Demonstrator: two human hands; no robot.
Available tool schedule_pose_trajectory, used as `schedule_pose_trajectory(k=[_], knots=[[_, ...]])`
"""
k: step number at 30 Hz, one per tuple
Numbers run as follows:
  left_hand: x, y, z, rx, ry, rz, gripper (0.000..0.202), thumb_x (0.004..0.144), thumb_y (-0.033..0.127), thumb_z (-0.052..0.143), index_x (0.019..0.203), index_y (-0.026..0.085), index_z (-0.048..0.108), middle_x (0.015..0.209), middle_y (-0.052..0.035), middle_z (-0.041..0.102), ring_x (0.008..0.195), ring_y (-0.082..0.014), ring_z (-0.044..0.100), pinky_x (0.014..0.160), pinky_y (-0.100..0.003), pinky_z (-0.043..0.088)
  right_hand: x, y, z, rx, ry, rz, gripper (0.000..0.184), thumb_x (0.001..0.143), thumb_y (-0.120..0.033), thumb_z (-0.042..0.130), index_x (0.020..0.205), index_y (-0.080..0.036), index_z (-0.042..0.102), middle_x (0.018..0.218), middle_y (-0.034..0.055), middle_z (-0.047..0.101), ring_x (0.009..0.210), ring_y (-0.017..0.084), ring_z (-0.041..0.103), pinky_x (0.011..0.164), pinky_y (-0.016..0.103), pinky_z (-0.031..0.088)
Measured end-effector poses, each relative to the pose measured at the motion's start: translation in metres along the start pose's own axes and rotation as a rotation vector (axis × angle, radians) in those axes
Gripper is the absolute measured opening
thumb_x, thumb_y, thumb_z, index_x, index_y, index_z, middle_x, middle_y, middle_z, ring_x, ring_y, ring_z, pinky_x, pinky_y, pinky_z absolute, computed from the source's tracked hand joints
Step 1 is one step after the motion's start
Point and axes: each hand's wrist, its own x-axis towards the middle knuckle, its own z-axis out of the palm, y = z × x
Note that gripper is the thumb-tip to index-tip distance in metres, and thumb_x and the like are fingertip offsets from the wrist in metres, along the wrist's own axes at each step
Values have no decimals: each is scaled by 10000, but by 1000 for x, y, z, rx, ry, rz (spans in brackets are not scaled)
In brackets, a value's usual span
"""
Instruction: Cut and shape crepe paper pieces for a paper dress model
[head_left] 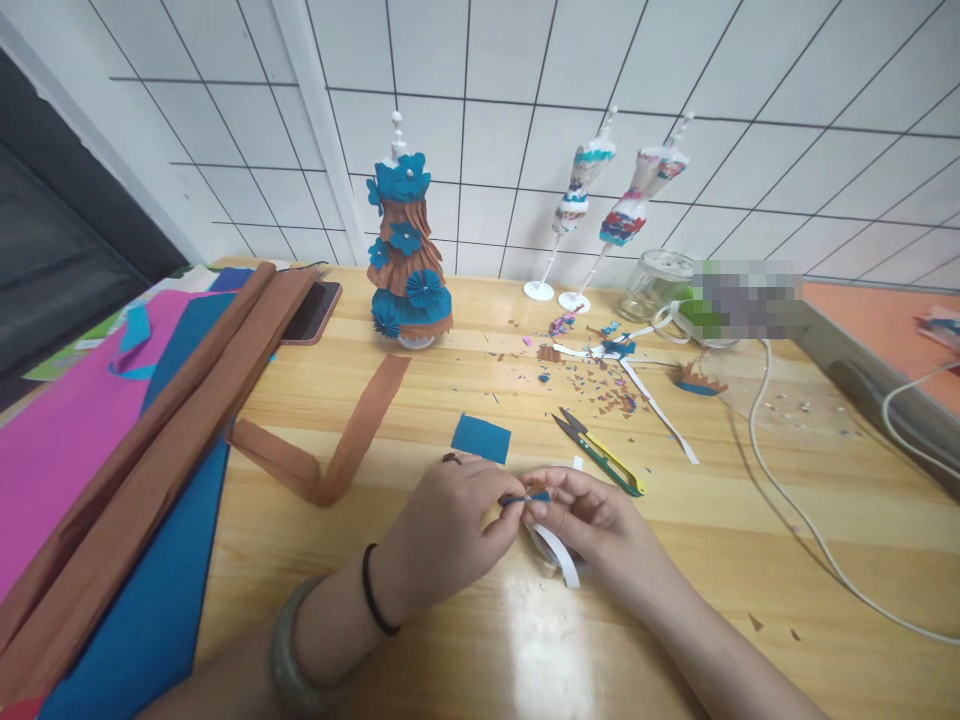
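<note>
Between the fingertips of both hands is a small, narrow piece of blue crepe paper [538, 496], gathered at its middle. My left hand [454, 515] pinches its left end, and my right hand [600, 520] pinches the right side. Under my right hand lies a roll of white tape [559, 556] with a loose strip hanging off it, partly hidden by the fingers. Just beyond my left hand, a flat blue paper rectangle [481, 438] rests on the table. Yellow-and-green thread snips [600, 453] lie with blades apart beyond my right hand.
A small dress form [405, 250] in brown and blue paper ruffles stands at the back. Behind the paper scraps [600, 385] are two bare mini dress forms [576, 190] and a glass jar [652, 285]. Brown paper rolls [172, 430] lie left; a white cable [772, 480] runs right.
</note>
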Motion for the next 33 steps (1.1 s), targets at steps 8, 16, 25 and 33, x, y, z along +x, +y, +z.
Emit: schedule_pose_trajectory(k=[8, 16, 25, 33], knots=[[-1, -2, 2, 123, 53, 88, 126, 758, 94, 500, 694, 170, 576, 691, -16, 648, 682, -153, 563, 678, -289, 404, -1, -3, 0, 20, -35, 72, 398, 617, -374, 762, 919, -157, 623, 631, -17, 606, 491, 75, 494, 433, 181, 357], [-1, -4, 2, 190, 53, 112, 164, 782, 104, 468, 692, 166, 589, 681, -24, 646, 686, -158, 557, 695, -305, 412, -2, -3, 1, 15, -63, 80, 400, 627, -393, 750, 931, -162, 631, 635, -13, 606, 460, 73, 483, 415, 187, 352], [2, 3, 1, -205, -3, -240, 162, 737, 101, 546, 639, 197, 633, 685, 28, 679, 669, -116, 609, 677, -228, 444, -2, -1, 3, 37, -56, 33, 339, 639, -351, 753, 922, -199, 645, 653, -18, 634, 446, 69, 498, 453, 210, 400], [5, 6, -3, -383, -81, -361, 171, 730, 105, 516, 668, 172, 661, 709, 20, 696, 686, -119, 625, 663, -198, 464, -2, -1, 1, 34, 4, 22, 292, 609, -346, 773, 816, -172, 663, 594, -19, 621, 465, 73, 496, 426, 188, 378]])
